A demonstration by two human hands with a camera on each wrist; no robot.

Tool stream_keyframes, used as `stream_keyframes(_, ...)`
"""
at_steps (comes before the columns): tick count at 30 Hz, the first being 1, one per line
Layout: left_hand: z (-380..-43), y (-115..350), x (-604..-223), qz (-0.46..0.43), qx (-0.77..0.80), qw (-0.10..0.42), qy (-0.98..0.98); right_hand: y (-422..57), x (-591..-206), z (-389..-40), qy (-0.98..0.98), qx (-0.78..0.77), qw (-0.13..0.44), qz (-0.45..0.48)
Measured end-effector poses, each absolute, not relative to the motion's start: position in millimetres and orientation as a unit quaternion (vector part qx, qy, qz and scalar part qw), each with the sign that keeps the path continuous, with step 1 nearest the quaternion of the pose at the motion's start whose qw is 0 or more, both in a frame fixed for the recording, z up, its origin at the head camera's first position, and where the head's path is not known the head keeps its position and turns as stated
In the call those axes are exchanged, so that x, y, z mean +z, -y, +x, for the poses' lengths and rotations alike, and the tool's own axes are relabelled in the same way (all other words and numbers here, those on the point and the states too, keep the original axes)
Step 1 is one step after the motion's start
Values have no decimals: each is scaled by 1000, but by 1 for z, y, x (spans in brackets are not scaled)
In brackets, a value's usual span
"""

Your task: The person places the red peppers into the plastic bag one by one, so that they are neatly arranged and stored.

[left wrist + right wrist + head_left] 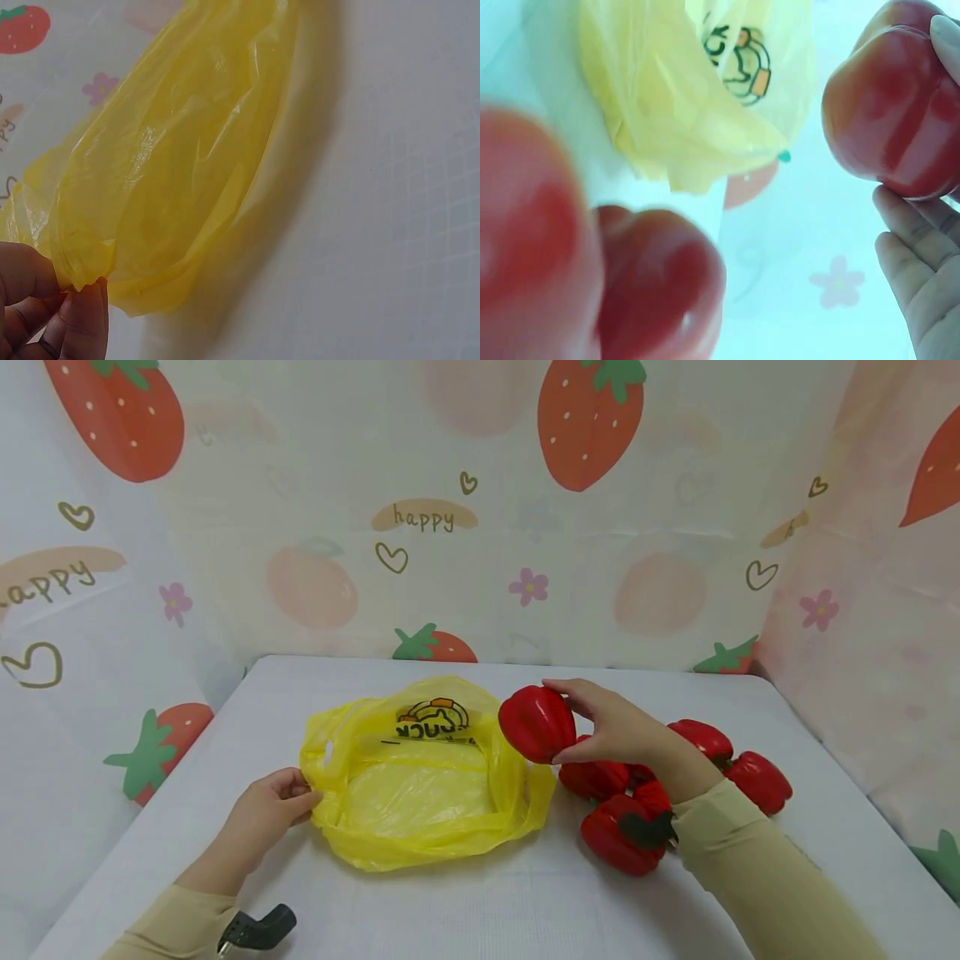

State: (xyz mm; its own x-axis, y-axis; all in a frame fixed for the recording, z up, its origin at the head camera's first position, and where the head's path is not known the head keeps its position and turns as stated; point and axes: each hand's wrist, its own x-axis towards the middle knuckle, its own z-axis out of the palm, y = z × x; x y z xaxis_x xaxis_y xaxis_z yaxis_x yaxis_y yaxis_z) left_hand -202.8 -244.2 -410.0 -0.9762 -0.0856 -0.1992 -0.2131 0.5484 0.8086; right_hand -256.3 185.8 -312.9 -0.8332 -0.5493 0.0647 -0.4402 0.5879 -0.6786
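Note:
A yellow plastic bag point(416, 789) with a printed duck logo lies on the table, its mouth spread wide. My left hand point(266, 814) pinches the bag's left edge between thumb and fingers, as the left wrist view also shows with the bag's side point(172, 165). Just right of the bag's mouth, my right hand point(618, 727) grips a red bell pepper point(537, 723) above the table. In the right wrist view, thumb and fingers hold that pepper point(892, 105) from opposite sides. Part of the pepper pile is hidden behind the right hand and forearm.
Several more red bell peppers point(622, 847) lie on the right side of the white table point(480, 918), two of them point(759, 781) farther right beyond the forearm. A fabric backdrop point(450, 593) printed with strawberries surrounds the table. Black wrist devices point(258, 931) sit by both cuffs.

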Motion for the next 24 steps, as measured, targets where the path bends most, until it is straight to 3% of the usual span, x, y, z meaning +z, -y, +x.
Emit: stream_keyframes(24, -204, 245, -413, -86, 475, 69, -873, -92, -328, -280, -879, -309, 99, -349)
